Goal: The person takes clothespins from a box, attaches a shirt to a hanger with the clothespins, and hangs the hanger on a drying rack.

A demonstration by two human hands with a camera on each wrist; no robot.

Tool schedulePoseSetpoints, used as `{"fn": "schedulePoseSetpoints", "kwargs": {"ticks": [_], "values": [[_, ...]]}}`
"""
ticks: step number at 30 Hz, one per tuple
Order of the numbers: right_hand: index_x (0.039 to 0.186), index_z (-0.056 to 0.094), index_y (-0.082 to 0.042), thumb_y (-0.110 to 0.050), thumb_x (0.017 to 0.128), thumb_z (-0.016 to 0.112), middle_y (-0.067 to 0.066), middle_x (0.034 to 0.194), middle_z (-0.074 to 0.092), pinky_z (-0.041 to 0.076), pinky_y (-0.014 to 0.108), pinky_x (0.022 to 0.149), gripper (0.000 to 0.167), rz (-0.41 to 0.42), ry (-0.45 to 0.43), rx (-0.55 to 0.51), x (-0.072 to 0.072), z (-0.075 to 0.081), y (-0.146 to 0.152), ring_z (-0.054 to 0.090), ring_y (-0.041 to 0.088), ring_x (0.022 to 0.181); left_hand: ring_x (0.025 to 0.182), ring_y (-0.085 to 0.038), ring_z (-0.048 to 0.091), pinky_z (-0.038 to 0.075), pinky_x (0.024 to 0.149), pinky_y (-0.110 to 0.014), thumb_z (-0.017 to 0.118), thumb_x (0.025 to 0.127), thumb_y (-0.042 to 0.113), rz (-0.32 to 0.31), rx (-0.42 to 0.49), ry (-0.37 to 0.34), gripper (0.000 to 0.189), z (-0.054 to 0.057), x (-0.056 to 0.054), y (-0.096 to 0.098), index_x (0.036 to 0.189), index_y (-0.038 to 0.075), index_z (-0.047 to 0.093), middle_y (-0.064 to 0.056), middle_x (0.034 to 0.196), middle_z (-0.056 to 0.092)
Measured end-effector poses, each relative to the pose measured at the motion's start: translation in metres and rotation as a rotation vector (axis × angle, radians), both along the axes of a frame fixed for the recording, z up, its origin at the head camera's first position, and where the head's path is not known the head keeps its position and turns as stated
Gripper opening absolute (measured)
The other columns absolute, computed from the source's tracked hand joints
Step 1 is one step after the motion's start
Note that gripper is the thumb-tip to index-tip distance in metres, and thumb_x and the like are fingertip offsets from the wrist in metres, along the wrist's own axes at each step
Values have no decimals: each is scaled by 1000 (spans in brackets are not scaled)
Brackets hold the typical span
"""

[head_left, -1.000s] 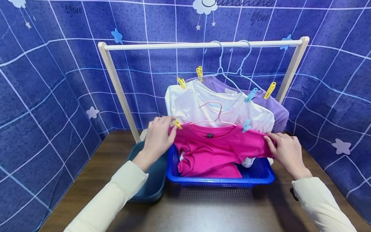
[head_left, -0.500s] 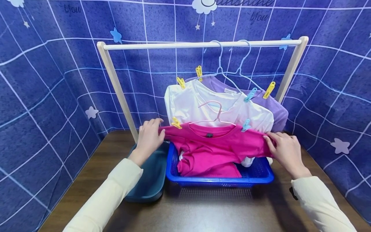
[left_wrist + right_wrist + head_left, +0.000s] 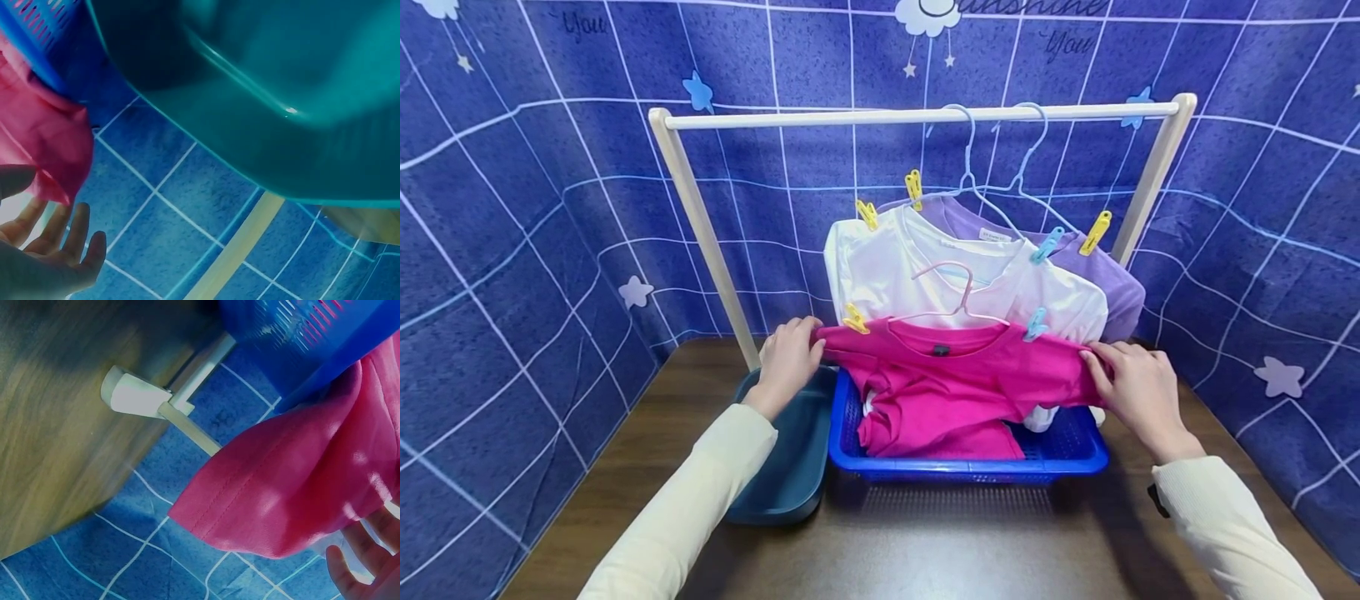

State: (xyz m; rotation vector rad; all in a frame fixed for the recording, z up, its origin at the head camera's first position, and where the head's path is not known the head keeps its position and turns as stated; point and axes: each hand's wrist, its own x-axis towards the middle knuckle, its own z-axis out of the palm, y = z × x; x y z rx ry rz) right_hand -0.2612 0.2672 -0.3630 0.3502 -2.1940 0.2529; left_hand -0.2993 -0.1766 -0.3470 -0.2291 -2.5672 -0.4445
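Observation:
A bright pink T-shirt (image 3: 932,392) is spread over the blue basket (image 3: 970,471), its lower part bunched inside. My left hand (image 3: 787,360) pinches the end of one sleeve between thumb and fingers, and my right hand (image 3: 1138,396) pinches the other, so the shoulders are pulled wide. A pink hanger (image 3: 964,293) sticks up out of the neckline. One yellow clothespin (image 3: 855,319) and one light blue clothespin (image 3: 1036,325) clip the shirt's shoulders. In the right wrist view the sleeve (image 3: 269,494) hangs near the fingers of my right hand (image 3: 365,562).
Behind, a rack with a white bar (image 3: 850,120) carries a white shirt (image 3: 880,267) and a purple shirt (image 3: 1120,292) on blue hangers, each pegged. A dark teal bin (image 3: 782,467) stands left of the basket on the wooden table (image 3: 910,542). Patterned blue cloth surrounds the back.
My left hand has gone from beside the yellow clothespin out to the left sleeve end, stretching that sleeve outward. The right hand keeps its hold on the other sleeve.

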Motion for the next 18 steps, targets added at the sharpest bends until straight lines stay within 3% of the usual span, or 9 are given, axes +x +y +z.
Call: {"fn": "schedulePoseSetpoints", "kwargs": {"ticks": [7,18], "values": [[89,69,-4,-20,79,65,15,77,67,36,45,63,19,-2,0,-3,1,-2,1,61,33,71,84,-34,61,48,73,-46,59,87,18,-4,5,52,16,-6,-6,-2,98,8,63,-14,94,66],[87,68,-5,-21,78,64,14,74,66,35,45,62,19,18,65,-3,6,4,-1,60,33,68,81,-30,61,50,76,-44,59,87,17,-72,78,41,14,-3,-4,-9,95,6,62,-14,87,64]]}}
